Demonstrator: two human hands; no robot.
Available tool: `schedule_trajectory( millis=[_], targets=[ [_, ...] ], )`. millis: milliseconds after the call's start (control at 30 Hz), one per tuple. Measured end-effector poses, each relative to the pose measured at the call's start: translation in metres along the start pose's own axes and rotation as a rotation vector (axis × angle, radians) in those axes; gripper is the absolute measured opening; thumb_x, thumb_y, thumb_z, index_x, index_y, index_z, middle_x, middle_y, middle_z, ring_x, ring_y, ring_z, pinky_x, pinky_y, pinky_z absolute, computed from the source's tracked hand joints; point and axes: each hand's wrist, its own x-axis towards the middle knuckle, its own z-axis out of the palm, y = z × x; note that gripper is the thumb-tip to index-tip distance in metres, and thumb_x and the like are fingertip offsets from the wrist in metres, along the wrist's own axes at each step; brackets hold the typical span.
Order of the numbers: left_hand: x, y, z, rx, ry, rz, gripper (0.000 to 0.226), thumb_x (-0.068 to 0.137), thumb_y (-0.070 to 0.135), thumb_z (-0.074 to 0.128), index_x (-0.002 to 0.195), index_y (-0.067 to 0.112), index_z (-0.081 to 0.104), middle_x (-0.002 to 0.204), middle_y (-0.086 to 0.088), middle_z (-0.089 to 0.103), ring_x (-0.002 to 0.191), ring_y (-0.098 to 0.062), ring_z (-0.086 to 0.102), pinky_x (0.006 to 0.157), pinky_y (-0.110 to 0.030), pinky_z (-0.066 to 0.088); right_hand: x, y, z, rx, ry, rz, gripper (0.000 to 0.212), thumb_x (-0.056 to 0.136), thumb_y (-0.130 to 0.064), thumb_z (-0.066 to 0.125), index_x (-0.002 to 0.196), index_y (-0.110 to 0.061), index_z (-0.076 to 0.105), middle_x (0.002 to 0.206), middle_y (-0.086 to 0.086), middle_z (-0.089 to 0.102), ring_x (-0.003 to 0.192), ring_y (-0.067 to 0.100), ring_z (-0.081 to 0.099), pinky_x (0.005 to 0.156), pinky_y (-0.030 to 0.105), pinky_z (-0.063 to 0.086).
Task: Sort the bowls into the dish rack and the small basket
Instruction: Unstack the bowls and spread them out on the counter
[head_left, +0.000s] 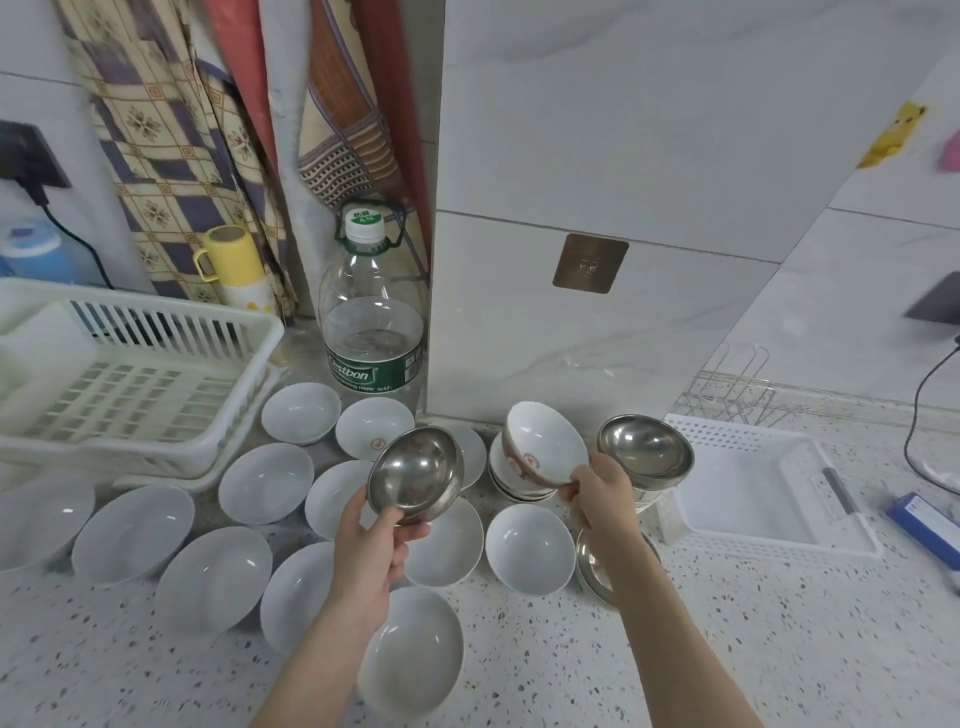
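Head view: left hand (371, 540) grips a steel bowl (415, 474) by its rim, raised over the white bowls (266, 483) on the surface (727, 649). Right hand (602, 493) pinches a patterned china bowl (545, 447) at its rim. Steel: light, slick. China: brittle; hold rims firmly.

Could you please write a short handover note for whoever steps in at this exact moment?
Left hand: grip on a steel bowl, lifted.
Right hand: grip on a patterned bowl, tilted above its stack.
Dish rack, far left, and small basket, right, hold no bowls.
Done: nothing sorted yet.
Left: white bowls on the counter, the steel stack, the patterned stack, plus both held bowls.
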Motion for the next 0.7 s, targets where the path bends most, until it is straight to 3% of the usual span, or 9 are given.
schedule_trajectory(
  millis=[133,233,467,700],
  targets=[
    [-0.007,-0.007,-0.004,0.019,-0.011,-0.008,0.04,0.098,0.015,0.057,0.137,0.017,0.048,0.073,-0.017,0.072,0.035,-0.003,0.041,0.031,-0.015,0.024,-0.04,0.019,-0.023,0.077,-0.083,0.059,0.039,0.088,0.007,0.036,0.117,-0.005,0.059,0.047,0.002,0.047,0.038,0.009,0.031,0.034,0.018,0.026],
    [-0.012,-0.015,-0.006,0.051,-0.026,-0.02,0.034,0.099,0.015,0.055,0.133,0.017,0.052,0.072,-0.016,0.072,0.035,-0.003,0.037,0.031,-0.015,0.023,-0.068,0.044,-0.041,0.051,-0.081,0.082,0.043,0.09,0.006,0.04,0.123,-0.015,0.058,0.048,0.002,0.048,0.041,0.009,0.034,0.037,0.019,0.027],
    [-0.024,-0.028,0.0,0.118,-0.077,-0.03,0.028,0.099,0.013,0.053,0.126,0.007,0.055,0.084,-0.021,0.068,0.035,-0.001,0.049,0.031,-0.014,0.019,-0.121,0.11,-0.066,-0.164,-0.118,0.081,0.045,0.089,0.003,0.045,0.118,-0.03,0.053,0.049,0.007,0.055,0.04,0.01,0.039,0.041,0.019,0.033],
    [-0.03,-0.036,0.006,0.131,-0.107,-0.061,0.041,0.097,0.007,0.053,0.136,0.018,0.05,0.081,-0.02,0.069,0.041,-0.002,0.056,0.032,-0.013,0.022,-0.136,0.136,-0.061,-0.325,-0.137,0.087,0.045,0.089,-0.001,0.045,0.121,-0.033,0.046,0.051,0.002,0.058,0.047,0.004,0.052,0.05,0.018,0.042]
  ],
)
